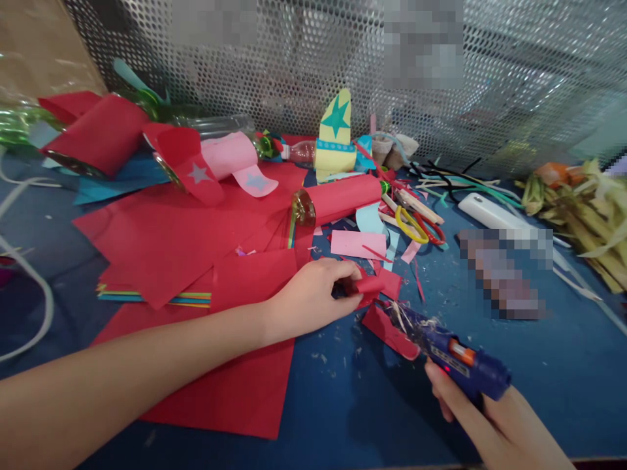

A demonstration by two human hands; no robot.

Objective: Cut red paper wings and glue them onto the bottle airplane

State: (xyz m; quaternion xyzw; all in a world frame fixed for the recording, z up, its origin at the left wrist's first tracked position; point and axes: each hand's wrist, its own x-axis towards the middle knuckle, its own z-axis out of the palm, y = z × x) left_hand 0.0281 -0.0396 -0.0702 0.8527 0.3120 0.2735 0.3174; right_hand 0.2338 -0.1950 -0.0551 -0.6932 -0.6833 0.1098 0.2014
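Head view: left hand [323,294] pinches a red paper piece [371,285], right hand [473,418] grips a blue glue gun [453,358].
Paper piece is mid-surface [328,418], right of the red paper sheets [166,228], on the near side of the pink paper strip [357,243]. Left fingers closed on its left end; right fingers wrapped round the gun handle, nozzle end close to the paper, contact unclear, stringy strands on it. Red paper strip [390,334] just beside the gun. Handling, my read: paper is very light, thin, creases easily; pinch lightly at the edges, clear of glue. Gun looks rigid, heavier; hold by the handle only, assume nozzle hot.
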